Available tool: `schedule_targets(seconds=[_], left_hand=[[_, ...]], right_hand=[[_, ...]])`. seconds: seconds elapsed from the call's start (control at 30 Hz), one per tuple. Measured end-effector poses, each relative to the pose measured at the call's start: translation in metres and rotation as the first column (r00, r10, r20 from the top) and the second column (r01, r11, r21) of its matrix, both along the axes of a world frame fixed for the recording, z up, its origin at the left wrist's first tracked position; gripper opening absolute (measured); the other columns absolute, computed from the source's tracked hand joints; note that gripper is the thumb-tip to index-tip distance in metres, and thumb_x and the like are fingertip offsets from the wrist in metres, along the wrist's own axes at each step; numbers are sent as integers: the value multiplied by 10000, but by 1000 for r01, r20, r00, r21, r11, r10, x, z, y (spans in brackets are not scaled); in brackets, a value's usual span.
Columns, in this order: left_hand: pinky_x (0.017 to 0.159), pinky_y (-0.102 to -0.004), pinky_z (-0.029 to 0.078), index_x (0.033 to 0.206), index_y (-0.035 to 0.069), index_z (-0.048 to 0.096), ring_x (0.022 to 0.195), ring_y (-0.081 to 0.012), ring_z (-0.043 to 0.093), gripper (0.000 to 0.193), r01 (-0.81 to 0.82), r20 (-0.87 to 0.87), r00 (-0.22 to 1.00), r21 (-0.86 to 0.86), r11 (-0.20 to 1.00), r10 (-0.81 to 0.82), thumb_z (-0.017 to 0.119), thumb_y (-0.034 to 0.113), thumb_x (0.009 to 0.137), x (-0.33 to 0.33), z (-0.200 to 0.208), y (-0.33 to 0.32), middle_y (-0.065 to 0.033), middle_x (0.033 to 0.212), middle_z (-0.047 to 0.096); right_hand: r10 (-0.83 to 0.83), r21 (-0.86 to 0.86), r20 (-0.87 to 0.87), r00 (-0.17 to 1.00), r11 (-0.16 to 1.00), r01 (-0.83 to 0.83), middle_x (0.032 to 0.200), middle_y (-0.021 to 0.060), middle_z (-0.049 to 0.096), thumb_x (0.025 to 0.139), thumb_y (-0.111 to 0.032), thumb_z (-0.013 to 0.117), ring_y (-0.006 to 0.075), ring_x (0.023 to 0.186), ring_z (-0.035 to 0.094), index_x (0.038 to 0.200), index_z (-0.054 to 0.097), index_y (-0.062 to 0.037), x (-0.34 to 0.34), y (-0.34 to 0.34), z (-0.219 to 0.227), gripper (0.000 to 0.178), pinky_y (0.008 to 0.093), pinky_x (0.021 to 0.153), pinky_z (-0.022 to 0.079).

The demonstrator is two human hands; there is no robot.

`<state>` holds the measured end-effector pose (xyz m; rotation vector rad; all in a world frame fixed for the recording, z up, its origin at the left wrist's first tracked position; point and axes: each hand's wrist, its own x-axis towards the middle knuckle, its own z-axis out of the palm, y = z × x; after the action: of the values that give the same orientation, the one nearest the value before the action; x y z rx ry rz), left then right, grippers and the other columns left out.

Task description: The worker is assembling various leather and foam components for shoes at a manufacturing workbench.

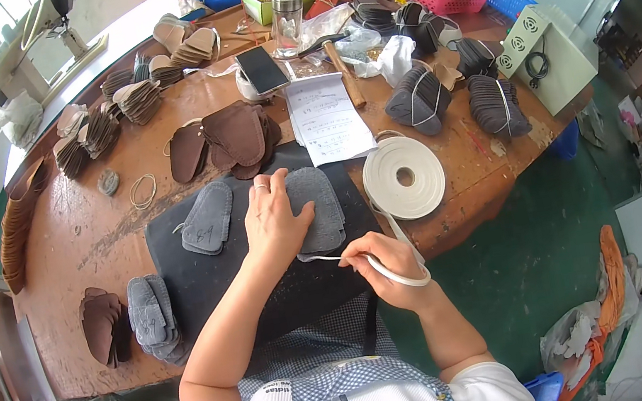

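My spread left hand (pixel 274 220) touches the left side of the grey stack (pixel 321 210), lengthwise toward the desk's (pixel 85 246) front edge, my right hand (pixel 390 267) pinching white tape (pixel 411 280).

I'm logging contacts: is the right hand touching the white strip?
Touching: the head view shows the right hand pinching the white strip between its fingers.

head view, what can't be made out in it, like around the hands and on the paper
All in the head view:
- gray pile: part of its left side, hidden by the left hand
- tape: the part gripped in the right hand, covered by the fingers
- paper: its writing, too small to read
- shirt: cut off by the lower edge
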<state>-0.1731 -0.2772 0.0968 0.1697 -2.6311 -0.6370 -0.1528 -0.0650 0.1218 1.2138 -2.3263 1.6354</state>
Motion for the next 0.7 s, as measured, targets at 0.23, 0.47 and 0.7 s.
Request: schedule_targets(seconds=[0.23,0.47,0.7], left_hand=[[878,-410,504,1120,20,560,1013,-325,612,510,54,252,964,145,988,-90,791,291,756,-14,3,-12,-157,1079,585],[843,-406,507,1137,25,567,912,-294,620,500,24,207,976,173,985,-60,790,243,746,-13,7,-8,-115,895,609],[691,-361,473,1110,-1,617,781,-257,590,311,182,-80,983,395,901,-163,729,105,840,28,30,4,-116,830,577]], right_hand=[[105,-28,126,986,994,-103,885,112,716,957,-6,590,185,765,696,1074,596,-2,8,-10,-5,118,285,699,551],[79,11,171,982,997,-82,906,134,717,933,37,603,234,778,716,1122,566,-19,15,-8,-1,200,320,678,556],[-13,102,9,1000,995,12,950,121,721,872,30,679,261,861,711,972,623,-8,5,-1,9,120,336,768,562]])
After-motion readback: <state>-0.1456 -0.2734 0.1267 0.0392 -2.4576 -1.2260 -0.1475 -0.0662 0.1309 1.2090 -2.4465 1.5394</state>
